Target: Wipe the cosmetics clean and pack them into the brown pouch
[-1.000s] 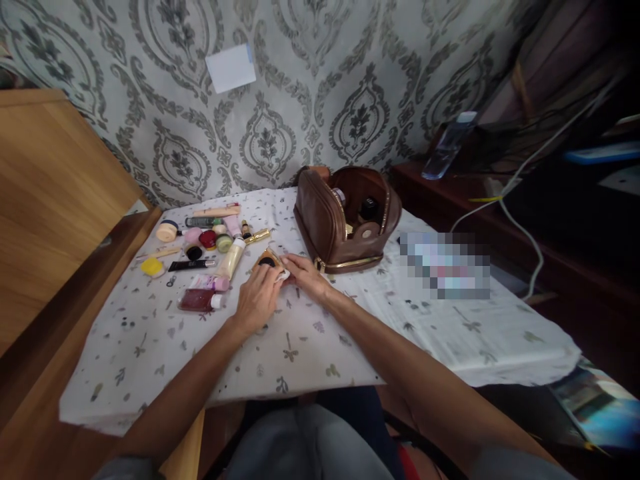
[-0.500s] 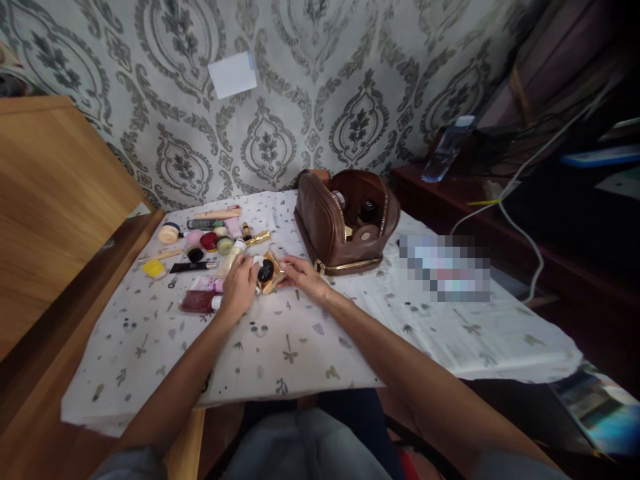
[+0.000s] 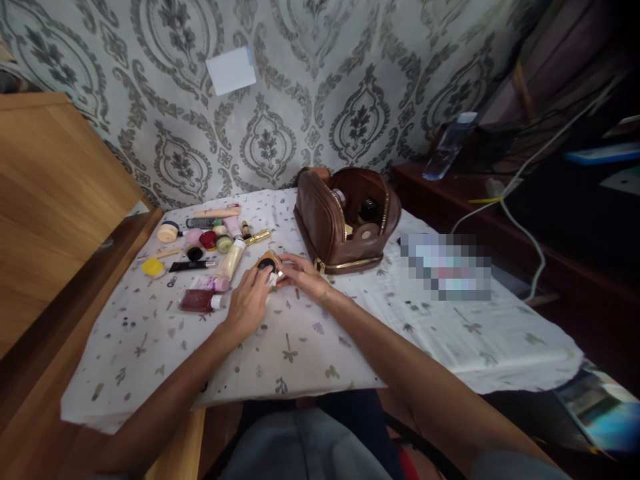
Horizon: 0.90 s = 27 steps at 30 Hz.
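On the cloth-covered tabletop (image 3: 320, 353), gold case (image 3: 273, 259) between hands: right hand (image 3: 307, 279) clamped on it, left hand (image 3: 247, 303) touching top, grip unclear. Loose cosmetics (image 3: 208, 240) crowd left, open brown toiletry bag (image 3: 323, 223) just beyond right. Damask wallpaper (image 3: 360, 123) behind.

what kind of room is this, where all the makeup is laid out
Probably a room in a home, perhaps a bedroom: a patterned cloth covers the table, damask-style wallpaper lines the wall, and an open brown cosmetics bag stands beside the loose makeup.
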Available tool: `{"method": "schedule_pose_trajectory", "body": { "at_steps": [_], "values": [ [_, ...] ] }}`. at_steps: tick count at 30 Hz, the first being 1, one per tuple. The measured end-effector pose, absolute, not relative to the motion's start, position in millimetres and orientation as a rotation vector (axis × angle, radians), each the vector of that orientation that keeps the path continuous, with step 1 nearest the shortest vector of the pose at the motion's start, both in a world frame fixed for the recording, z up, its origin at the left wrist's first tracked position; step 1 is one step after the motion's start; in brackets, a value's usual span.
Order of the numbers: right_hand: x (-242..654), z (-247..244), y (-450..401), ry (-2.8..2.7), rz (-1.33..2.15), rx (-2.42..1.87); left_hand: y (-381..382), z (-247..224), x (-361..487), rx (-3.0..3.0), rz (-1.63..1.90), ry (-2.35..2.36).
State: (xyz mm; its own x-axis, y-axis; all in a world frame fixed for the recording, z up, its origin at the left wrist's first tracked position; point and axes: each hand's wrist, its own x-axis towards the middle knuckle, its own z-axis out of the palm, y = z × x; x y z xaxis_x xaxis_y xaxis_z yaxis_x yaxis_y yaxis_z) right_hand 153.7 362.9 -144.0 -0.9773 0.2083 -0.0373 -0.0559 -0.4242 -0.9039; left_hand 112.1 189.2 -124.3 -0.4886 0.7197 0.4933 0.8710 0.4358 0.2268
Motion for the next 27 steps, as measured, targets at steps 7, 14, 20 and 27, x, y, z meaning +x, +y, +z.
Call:
{"method": "schedule_pose_trajectory", "body": {
  "at_steps": [7, 14, 20, 27],
  "values": [
    [156, -140, 363, -1.683, 2.507, -0.08, 211, -103, 90, -1.284, -0.797, -2.352],
    [156, -141, 362, -1.625, 2.523, -0.027, 208, -99, 65, -1.151, -0.898, -2.345],
    [152, -143, 364, -1.411, 2.501, -0.156, 192, -117, 76, -1.119, -0.94, -2.383],
    [156, -135, 363, -1.843, 1.912, -0.14, 195, -103, 109, -1.295, -1.013, -2.313]
  ]
}}
